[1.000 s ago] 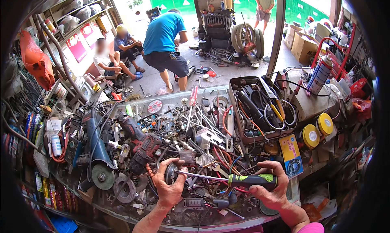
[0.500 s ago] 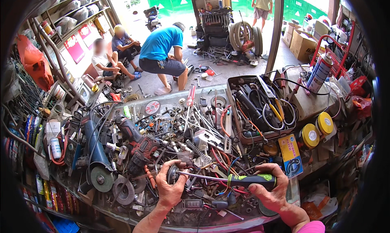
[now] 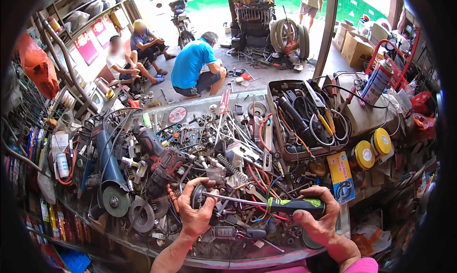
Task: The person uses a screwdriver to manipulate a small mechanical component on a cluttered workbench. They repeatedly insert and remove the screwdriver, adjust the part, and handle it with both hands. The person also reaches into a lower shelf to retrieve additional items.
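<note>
My left hand (image 3: 194,218) is closed on a small round dark part (image 3: 198,197), pinched between thumb and fingers. From the right, my right hand (image 3: 321,225) grips a screwdriver (image 3: 294,206) by its black and green handle. The metal shaft runs nearly level toward my left hand, and its tip meets the round part; the exact contact is too small to make out. Both hands are above the near side of a glass-topped bench (image 3: 200,261) strewn with bolts, springs, wires and loose metal parts.
Left of my hands lie a red and black power drill (image 3: 164,170) and a blue angle grinder (image 3: 108,156). An open tool case (image 3: 281,151), yellow-lidded tins (image 3: 364,158) and a spray can (image 3: 377,82) stand right. Several people are beyond the bench.
The person in the blue shirt has gone from bending over to squatting. The person at the back has moved slightly and holds an arm out. My hands keep nearly the same hold and place.
</note>
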Tool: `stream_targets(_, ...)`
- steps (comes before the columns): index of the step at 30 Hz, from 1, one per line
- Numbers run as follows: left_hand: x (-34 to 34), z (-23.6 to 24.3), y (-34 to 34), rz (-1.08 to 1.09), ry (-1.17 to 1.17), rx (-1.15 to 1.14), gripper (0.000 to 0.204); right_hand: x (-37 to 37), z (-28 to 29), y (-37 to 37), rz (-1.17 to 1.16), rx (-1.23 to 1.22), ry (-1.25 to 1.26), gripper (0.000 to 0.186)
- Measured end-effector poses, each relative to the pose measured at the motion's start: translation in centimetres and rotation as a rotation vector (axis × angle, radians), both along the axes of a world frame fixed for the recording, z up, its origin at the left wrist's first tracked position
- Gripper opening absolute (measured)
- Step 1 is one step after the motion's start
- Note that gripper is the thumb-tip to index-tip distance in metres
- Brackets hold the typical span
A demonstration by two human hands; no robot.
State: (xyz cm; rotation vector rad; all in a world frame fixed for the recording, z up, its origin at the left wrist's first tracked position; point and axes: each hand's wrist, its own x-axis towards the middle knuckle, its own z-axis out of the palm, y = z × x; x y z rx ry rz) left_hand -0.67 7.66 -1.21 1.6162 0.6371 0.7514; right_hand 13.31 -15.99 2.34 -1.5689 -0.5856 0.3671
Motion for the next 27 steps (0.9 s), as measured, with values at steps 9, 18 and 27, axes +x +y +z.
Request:
stream_targets(9,-0.11,-0.01,-0.09,0.020,-0.040,0.045,0.028,-0.01,0.28,0.11,0.000,0.003,0.012,0.051)
stream_targets(18,-0.14,-0.19,0.06,0.045,-0.043,0.149,0.026,0.12,0.04,0.20,-0.004,-0.019,0.043,0.055)
stream_targets(27,-0.41,-0.60,-0.03,0.041,-0.037,0.151,0.027,0.12,0.21,-0.08,-0.011,-0.061,0.159,0.053)
